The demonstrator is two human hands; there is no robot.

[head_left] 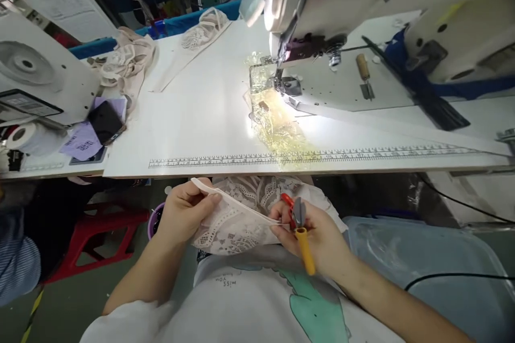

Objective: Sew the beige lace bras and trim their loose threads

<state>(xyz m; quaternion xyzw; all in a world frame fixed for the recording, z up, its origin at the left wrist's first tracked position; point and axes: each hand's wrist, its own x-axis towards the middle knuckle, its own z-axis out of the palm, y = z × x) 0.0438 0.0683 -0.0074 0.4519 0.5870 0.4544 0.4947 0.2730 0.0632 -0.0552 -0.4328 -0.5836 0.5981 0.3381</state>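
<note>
Both hands sit low in the near part of the scene, below the near edge of the table (193,118), over the person's lap. The left hand (183,211) is closed on the left end of a pale lace garment (237,220), thumb on top pinching its folded band, so the band runs taut to the right. The right hand (317,236) pinches the band's right end with its fingertips (277,218) and at the same time holds a pair of thread snips (300,225) with a red and a yellow handle, blades pointing up beside the fabric; whether the blades touch the lace cannot be told. The 2 hands are apart, joined only by the garment stretched between them.

On the table, a printed ruler strip (241,161) runs along the near edge. Farther back and to the right stands a sewing machine (362,0), its lamp lighting a patch of yellowish tape (281,128) on the table below the needle. At the far left lies a heap of more lace pieces (129,61). At the left edge lie purple paper slips (82,144) and a dark phone (105,120), with a white roll (28,139) further left. A red stool (96,236) stands on the floor to the left, and a blue plastic bin (422,262) sits near right.
</note>
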